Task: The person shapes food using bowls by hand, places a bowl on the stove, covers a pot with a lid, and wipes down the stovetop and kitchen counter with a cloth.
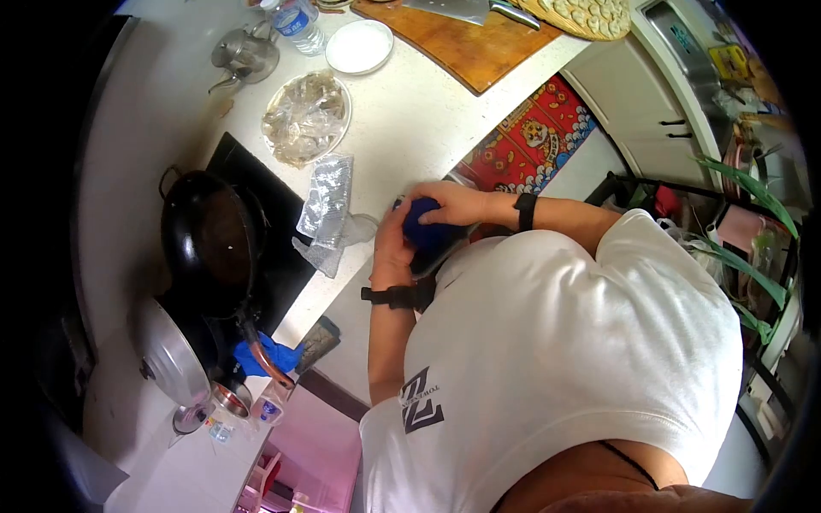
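Note:
In front of my waist, at the counter's edge, both hands meet around a dark blue bundle that looks like bunched cloth. My right hand curls its fingers over the top of it. My left hand presses against its other side, with the fingertips partly hidden. Just beyond the left hand, a clear bubble-patterned plastic packet lies on the counter, with a grey cloth beside it. Farther back is a plate covered with crumpled clear plastic.
A black wok sits on the dark stove, its handle toward the front edge, near a metal lid and a blue cloth. A kettle, white plate, water bottle, cutting board and cleaver stand behind.

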A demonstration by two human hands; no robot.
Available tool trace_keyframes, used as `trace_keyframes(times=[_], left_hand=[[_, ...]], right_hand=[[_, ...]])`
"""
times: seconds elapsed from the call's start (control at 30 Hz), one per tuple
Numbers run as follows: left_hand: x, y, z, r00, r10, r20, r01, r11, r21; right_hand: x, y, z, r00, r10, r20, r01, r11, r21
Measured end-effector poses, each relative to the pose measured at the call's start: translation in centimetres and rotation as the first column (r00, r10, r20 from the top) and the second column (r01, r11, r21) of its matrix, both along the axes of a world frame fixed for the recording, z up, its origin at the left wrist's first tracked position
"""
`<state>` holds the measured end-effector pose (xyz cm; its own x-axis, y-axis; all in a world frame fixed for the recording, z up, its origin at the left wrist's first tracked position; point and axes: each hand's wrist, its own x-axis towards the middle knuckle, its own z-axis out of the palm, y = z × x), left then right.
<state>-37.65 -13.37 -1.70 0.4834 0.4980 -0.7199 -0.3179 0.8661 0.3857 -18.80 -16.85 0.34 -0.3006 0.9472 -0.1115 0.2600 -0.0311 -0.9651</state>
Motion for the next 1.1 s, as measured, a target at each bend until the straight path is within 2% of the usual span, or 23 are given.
trace_keyframes(times=[0.03,0.1,0.13,0.23,0.3,0.33,0.4,0.43,0.5,0.53,0.6,0.63,0.73,0.8,0.87,0.93,0.97,1.0,1.07,1.1], left_hand=[[0.0,0.1,0.0,1.0,0.0,-0.001,0.0,1.0,-0.003],[0.3,0.1,0.5,0.992,0.11,0.055,-0.096,0.973,-0.208],[0.5,0.1,1.1,0.993,0.106,0.056,-0.092,0.974,-0.209],[2.2,0.5,2.4,0.997,0.081,0.015,-0.079,0.987,-0.139],[4.3,0.9,3.0,0.978,-0.069,0.199,0.055,0.996,0.076],[5.9,1.1,4.1,0.978,-0.066,0.199,0.052,0.996,0.075],[9.8,1.3,6.1,0.991,-0.111,0.072,0.095,0.977,0.191],[11.5,1.4,5.8,0.991,-0.11,0.075,0.094,0.978,0.188],[14.5,1.9,5.1,0.994,-0.099,-0.049,0.108,0.963,0.248],[15.3,2.0,4.5,0.994,-0.093,-0.056,0.104,0.964,0.243],[15.9,2.1,2.5,0.978,-0.01,-0.209,0.051,0.98,0.194],[15.6,2.1,1.6,0.975,-0.01,-0.223,0.053,0.981,0.189],[13.9,2.4,0.5,0.953,0.082,-0.291,-0.031,0.984,0.176],[12.6,2.3,0.7,0.865,0.252,-0.434,-0.167,0.96,0.224],[10.6,1.6,0.5,0.863,0.223,-0.453,-0.133,0.966,0.221],[9.3,0.6,0.7,0.783,0.346,-0.517,-0.283,0.938,0.199],[8.5,0.1,0.8,0.76,0.337,-0.556,-0.268,0.941,0.204],[7.8,-0.5,1.1,0.747,0.346,-0.568,-0.274,0.938,0.212],[6.4,-1.8,1.8,0.72,0.303,-0.624,-0.268,0.951,0.153],[5.7,-2.8,1.8,0.697,0.288,-0.656,-0.261,0.955,0.141]], right_hand=[[-0.2,-0.2,-0.3,1.0,-0.006,-0.006,0.006,1.0,0.005],[0.3,-0.2,-0.2,0.999,-0.04,0.023,0.04,0.999,0.006],[0.7,0.0,0.7,0.996,-0.077,0.054,0.076,0.997,0.014],[3.3,0.7,2.1,0.968,-0.22,0.119,0.191,0.958,0.215],[6.0,1.0,2.9,0.932,-0.329,0.15,0.276,0.916,0.293],[7.6,1.2,3.3,0.909,-0.382,0.165,0.319,0.895,0.312],[10.5,1.5,3.3,0.802,-0.545,0.243,0.413,0.801,0.434],[11.6,1.7,3.1,0.749,-0.609,0.26,0.447,0.755,0.479],[13.7,2.1,2.2,0.66,-0.693,0.29,0.443,0.671,0.595],[14.1,2.1,1.3,0.666,-0.688,0.288,0.443,0.676,0.589],[14.4,2.1,-0.8,0.542,-0.724,0.427,0.406,0.67,0.621],[14.2,1.8,-1.3,0.56,-0.665,0.494,0.377,0.735,0.563],[12.4,0.8,-2.2,0.568,-0.547,0.615,0.258,0.828,0.497],[11.2,0.8,-4.2,0.665,-0.48,0.572,0.196,0.851,0.486],[9.2,1.6,-4.2,0.746,-0.386,0.542,0.107,0.874,0.475],[7.1,1.7,-4.5,0.821,-0.329,0.468,0.022,0.836,0.549],[5.9,1.7,-4.5,0.87,-0.245,0.427,-0.006,0.862,0.507],[5.0,1.5,-4.7,0.902,-0.215,0.374,-0.04,0.822,0.569],[3.4,1.0,-5.0,0.964,-0.06,0.258,-0.095,0.832,0.546],[3.0,0.9,-5.1,0.969,-0.045,0.242,-0.1,0.827,0.553]])
